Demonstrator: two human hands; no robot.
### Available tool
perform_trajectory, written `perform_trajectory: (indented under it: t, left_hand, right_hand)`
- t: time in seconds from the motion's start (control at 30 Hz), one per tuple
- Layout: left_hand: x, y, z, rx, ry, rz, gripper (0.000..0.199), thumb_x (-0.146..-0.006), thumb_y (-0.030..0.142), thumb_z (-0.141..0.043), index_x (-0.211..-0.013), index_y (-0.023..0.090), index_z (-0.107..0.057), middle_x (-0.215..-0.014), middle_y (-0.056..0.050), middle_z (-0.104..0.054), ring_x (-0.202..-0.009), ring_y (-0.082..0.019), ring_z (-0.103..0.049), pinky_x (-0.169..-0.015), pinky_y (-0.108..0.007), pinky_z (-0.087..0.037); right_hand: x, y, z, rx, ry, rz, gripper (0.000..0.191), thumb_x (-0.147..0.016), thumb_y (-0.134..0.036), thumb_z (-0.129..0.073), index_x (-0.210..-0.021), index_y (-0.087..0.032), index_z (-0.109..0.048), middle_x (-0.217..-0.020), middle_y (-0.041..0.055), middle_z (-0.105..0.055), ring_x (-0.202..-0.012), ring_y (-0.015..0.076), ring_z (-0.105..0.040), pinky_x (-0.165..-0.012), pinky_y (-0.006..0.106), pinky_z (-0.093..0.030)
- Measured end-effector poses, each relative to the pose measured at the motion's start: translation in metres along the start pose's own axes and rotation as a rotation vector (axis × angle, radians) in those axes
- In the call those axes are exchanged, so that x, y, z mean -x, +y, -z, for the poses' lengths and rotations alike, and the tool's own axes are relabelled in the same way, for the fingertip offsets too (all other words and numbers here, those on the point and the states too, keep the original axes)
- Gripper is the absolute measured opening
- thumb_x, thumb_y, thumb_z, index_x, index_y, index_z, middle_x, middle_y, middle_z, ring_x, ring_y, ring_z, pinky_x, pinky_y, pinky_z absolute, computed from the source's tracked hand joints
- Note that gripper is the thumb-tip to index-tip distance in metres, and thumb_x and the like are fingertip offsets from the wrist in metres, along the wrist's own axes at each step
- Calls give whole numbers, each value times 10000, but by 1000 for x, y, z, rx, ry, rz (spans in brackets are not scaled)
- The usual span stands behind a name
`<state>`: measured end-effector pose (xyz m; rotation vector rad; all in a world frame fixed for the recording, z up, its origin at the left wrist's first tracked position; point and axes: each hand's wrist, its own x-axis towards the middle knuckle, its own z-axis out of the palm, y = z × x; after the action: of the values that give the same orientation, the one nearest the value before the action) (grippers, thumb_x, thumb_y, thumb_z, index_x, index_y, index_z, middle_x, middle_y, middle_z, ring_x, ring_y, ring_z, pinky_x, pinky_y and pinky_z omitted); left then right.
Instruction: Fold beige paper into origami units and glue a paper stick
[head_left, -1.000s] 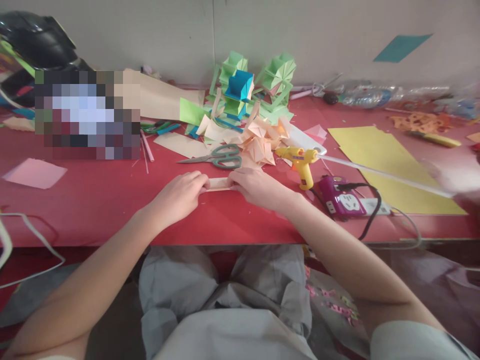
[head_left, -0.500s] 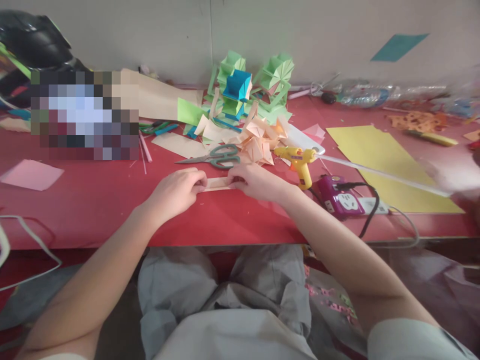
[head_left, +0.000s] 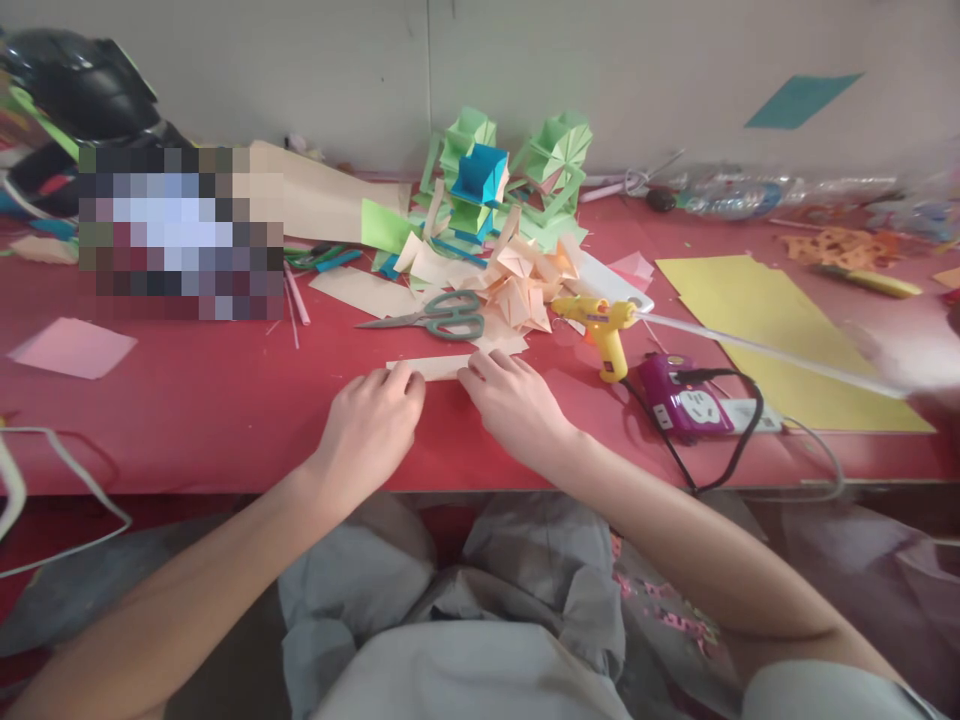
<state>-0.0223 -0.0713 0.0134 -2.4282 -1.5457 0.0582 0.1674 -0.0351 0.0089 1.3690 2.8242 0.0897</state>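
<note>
A narrow cream paper strip (head_left: 442, 367) lies on the red table between my hands. My left hand (head_left: 376, 420) has its fingers closed on the strip's left part. On the right part rest the bent, closed fingers of my right hand (head_left: 517, 402). Green-handled scissors (head_left: 450, 315) lie just beyond the strip, pointing left. Behind them is a heap of peach folded paper (head_left: 519, 290). A yellow glue gun (head_left: 606, 325) lies to the right of my right hand.
A purple power socket (head_left: 684, 398) with a black cable sits at the right, beside yellow paper (head_left: 780, 340). Green folded shapes (head_left: 555, 150) stand at the back. Pink paper (head_left: 73, 347) lies at the left. A blurred hand (head_left: 911, 345) shows at the right edge.
My hands have come slightly nearer to me, with their fingers now pointing forward over the strip. More of the strip shows. The view has shifted slightly.
</note>
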Motion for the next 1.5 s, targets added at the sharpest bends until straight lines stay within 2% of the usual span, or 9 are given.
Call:
perform_trajectory:
  t: [0.1,0.2,0.27,0.5,0.73,0.83,1.03,1.27,1.5]
  left_hand:
    - [5,5,-3,-18,31,15,402,-928,45,-402,-1240,60,-655,-1082,-154,-664,-885,-266,-679,-692,-356,-529]
    - [5,4,-5,-19,41,3,419,-923,25,-408,-1265,56,-647,-1088,-163,-665,-920,-273,-678,-750,-375,-536]
    - [3,0,-5,-18,44,-18,412,-908,6,-425,-1234,76,-667,-1075,-162,-666,-939,-282,-673,-776,-394,-530]
    - [-6,-16,-5,-1,38,-88,304,-897,15,-480,-1061,132,-708,-966,-102,-659,-851,-264,-654,-694,-382,-490]
    - [-11,-24,-1,13,2,-140,301,-856,-22,-487,-1029,129,-682,-888,-80,-650,-843,-264,-653,-694,-367,-485]
    - [-12,-25,-2,6,-8,-159,321,-837,-40,-475,-1025,128,-673,-894,-81,-643,-849,-265,-643,-709,-364,-497]
    - [-12,-28,-5,19,-21,-182,395,-859,-49,-429,-1116,131,-670,-995,-110,-625,-849,-239,-631,-707,-341,-507]
    - [-15,-31,-4,45,-30,-192,382,-860,-34,-442,-1111,138,-674,-962,-103,-619,-835,-240,-619,-729,-353,-490]
    - [-17,-33,-6,67,-48,-184,354,-797,-65,-432,-1028,109,-636,-942,-106,-608,-841,-256,-614,-728,-362,-479]
  right_hand:
    - [6,-3,-11,19,65,-18,281,-947,-53,-445,-1102,-103,-673,-1224,172,-601,-1051,275,-551,-818,365,-469]
    - [7,-2,-14,13,62,-20,301,-945,-48,-444,-1136,-93,-672,-1240,177,-589,-1065,280,-541,-823,363,-482]
    - [6,1,-12,8,42,-13,318,-953,-46,-433,-1150,-99,-676,-1195,170,-599,-1054,276,-539,-829,360,-486]
    - [-2,9,7,-1,-64,35,327,-969,-48,-423,-1132,-107,-700,-1151,165,-607,-1031,255,-538,-755,325,-480]
    - [-8,21,11,-10,-82,99,317,-936,-10,-450,-1151,-130,-650,-1097,128,-615,-950,222,-557,-606,294,-379]
    - [-9,25,10,-5,-54,137,312,-935,-8,-449,-1161,-130,-627,-1093,124,-619,-954,223,-564,-620,296,-368]
    - [-14,29,14,-12,-90,180,334,-944,9,-405,-1150,-125,-630,-1085,121,-622,-965,223,-576,-709,307,-393]
    - [-21,36,9,-129,-80,195,378,-910,43,-392,-1128,-127,-650,-1137,126,-600,-972,201,-553,-756,295,-394]
    - [-25,46,1,-238,-55,212,392,-828,87,-430,-1073,-120,-656,-1029,94,-630,-944,192,-556,-790,287,-383]
